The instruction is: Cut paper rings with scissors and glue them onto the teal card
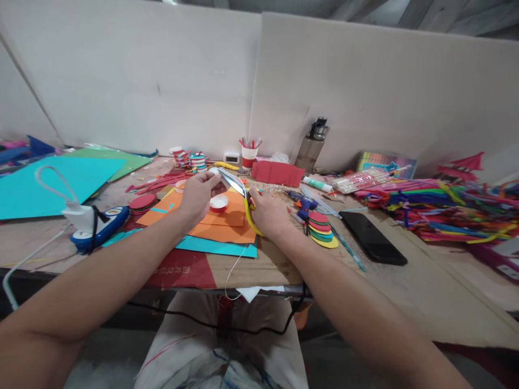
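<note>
Nearest me, a flat turquoise sheet (216, 246) lies under matte orange sheets (227, 233), stacked perhaps to keep stock within reach; a shallow, round red-and-white cup piece (219, 203) sits on them. Just above the stack, the right hand (268, 212) is closed round the curved yellow handles of steel scissors (234, 183), seemingly for leverage. The left hand (199, 193) pinches a small white piece (215, 171) by the blade tips, apparently steadying it; its full shape is hidden. Beyond stand folded red card (277, 174), a paper cup (249, 158) of red sticks and a tilted translucent bottle (310, 148).
</note>
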A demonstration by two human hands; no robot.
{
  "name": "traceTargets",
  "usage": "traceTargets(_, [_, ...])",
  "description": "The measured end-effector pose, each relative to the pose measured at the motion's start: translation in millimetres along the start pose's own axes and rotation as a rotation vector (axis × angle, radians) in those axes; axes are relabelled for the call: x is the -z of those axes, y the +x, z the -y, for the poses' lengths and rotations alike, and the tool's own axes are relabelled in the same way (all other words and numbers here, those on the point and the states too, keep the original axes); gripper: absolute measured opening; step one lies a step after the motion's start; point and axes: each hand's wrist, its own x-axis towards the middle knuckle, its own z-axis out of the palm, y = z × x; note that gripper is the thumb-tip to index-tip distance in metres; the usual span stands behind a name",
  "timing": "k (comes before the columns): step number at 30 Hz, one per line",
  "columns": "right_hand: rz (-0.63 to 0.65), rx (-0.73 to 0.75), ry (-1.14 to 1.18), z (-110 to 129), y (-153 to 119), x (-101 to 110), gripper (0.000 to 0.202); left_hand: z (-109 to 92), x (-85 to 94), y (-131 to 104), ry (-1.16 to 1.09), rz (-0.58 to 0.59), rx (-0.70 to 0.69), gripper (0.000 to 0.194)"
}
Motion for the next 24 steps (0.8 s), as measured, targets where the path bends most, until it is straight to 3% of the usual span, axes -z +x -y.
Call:
traceTargets(15, [0.006,0.027,-0.008,0.7,-1.6,0.6,0.030,-5.0,-1.8,-0.7,0.110,-0.055,-0.019,0.016])
traceTargets(21, [0.047,0.007,0.014,3.7,-2.6,1.9,0.031,-1.0,1.4,7.0,-0.140,-0.085,0.050,0.013])
traceTargets(24, [0.059,0.001,0.023,3.6,-2.8,0.8,0.032,0.6,2.1,7.6,-0.154,-0.068,0.045,0.010])
